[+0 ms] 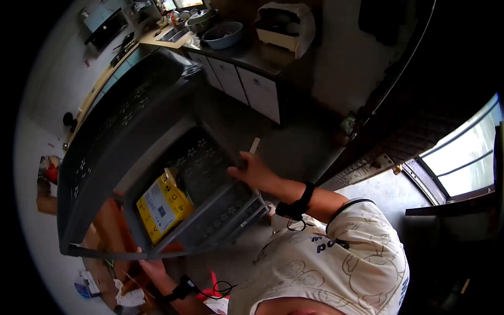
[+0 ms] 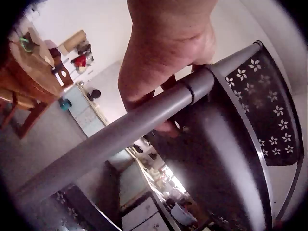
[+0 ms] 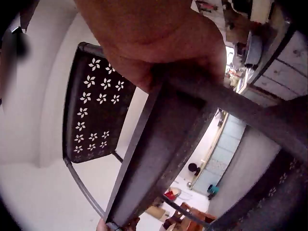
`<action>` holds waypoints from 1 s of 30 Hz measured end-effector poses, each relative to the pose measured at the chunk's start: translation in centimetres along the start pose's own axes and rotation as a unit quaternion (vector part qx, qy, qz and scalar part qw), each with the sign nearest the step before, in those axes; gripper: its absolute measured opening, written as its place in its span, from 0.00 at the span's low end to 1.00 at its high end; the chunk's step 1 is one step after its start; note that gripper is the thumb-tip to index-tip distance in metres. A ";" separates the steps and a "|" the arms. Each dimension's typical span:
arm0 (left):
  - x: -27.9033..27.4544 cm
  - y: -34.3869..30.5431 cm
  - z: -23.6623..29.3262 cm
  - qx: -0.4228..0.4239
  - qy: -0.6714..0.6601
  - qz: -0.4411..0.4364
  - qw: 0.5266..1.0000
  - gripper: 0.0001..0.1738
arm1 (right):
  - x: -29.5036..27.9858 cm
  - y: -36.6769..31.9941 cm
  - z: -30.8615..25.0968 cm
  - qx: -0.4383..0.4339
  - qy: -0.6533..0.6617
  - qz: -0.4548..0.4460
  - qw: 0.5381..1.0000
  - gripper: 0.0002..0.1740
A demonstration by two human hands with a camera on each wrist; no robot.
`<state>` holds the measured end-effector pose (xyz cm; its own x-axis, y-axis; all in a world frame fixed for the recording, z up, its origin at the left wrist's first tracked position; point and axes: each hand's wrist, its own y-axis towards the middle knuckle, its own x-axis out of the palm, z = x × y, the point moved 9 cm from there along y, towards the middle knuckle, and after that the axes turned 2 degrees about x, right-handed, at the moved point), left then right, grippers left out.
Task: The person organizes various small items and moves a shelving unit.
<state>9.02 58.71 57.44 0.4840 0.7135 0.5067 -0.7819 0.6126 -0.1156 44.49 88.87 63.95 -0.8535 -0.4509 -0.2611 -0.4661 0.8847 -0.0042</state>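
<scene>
A dark grey plastic rack (image 1: 118,157) with flower-shaped cutouts is held tilted in front of the body. Its lower tube lies in the grip of the left hand (image 1: 152,266); in the left wrist view that hand (image 2: 166,57) has its fingers curled round the grey tube (image 2: 130,122). On the rack's near side, the right hand (image 1: 257,173) holds the frame edge. From the right wrist view, the right hand (image 3: 163,43) covers a corner of the dark frame (image 3: 159,144), its fingertips hidden. A yellow package (image 1: 178,202) with a white label shows inside the rack.
Beyond the rack stands a counter (image 1: 257,58) with white cabinet doors, a blue-grey basin (image 1: 223,35) and a box (image 1: 278,31). Wooden furniture (image 2: 33,72) stands at the left. A barred window (image 1: 462,149) is at the right, and papers (image 1: 129,295) lie at the lower left.
</scene>
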 end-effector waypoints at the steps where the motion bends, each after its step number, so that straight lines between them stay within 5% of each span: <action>1: 0.6 0.2 -0.6 0.001 -0.001 0.000 1.000 0.28 | -1.5 0.2 0.5 0.018 -0.035 0.020 0.999 0.28; 3: 0.8 1.3 -2.0 -0.022 0.026 0.046 0.998 0.26 | -3.3 1.0 1.7 -0.008 -0.028 0.048 0.998 0.27; 9: 5.8 7.2 -9.5 -0.147 -0.002 -0.159 0.976 0.20 | -9.7 3.6 5.4 0.005 0.041 0.121 0.992 0.20; 12: 12.4 7.0 -11.1 -0.106 0.061 -0.083 0.989 0.19 | -14.5 2.8 5.7 0.046 0.003 0.175 0.984 0.17; 16: 24.5 7.0 -14.5 -0.184 0.048 -0.214 0.958 0.23 | -20.7 1.1 7.9 0.034 0.025 0.298 0.954 0.18; 19: 32.0 8.2 -18.6 -0.204 0.064 -0.386 0.898 0.23 | -28.0 -1.7 12.6 0.115 0.022 0.451 0.885 0.24; 22: 41.0 6.2 -22.6 -0.236 0.074 -0.496 0.832 0.25 | -32.8 -4.6 14.3 0.187 -0.006 0.508 0.841 0.31; 25: 45.2 5.4 -24.8 -0.284 0.083 -0.426 0.855 0.28 | -36.5 -7.1 15.3 0.117 0.042 0.535 0.835 0.31; 27: 48.9 4.0 -26.3 -0.308 0.113 -0.464 0.823 0.29 | -37.4 -10.5 12.8 0.166 0.063 0.611 0.771 0.32; 30: 48.5 5.2 -29.8 -0.334 0.099 -0.467 0.812 0.30 | -38.4 -8.5 11.9 0.073 0.099 0.575 0.809 0.26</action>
<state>40.17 106.63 56.01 0.8493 -0.1696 0.4999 0.3197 0.9188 -0.2314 83.98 100.03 62.55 -0.7311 0.6821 -0.0142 0.6820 0.7312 0.0130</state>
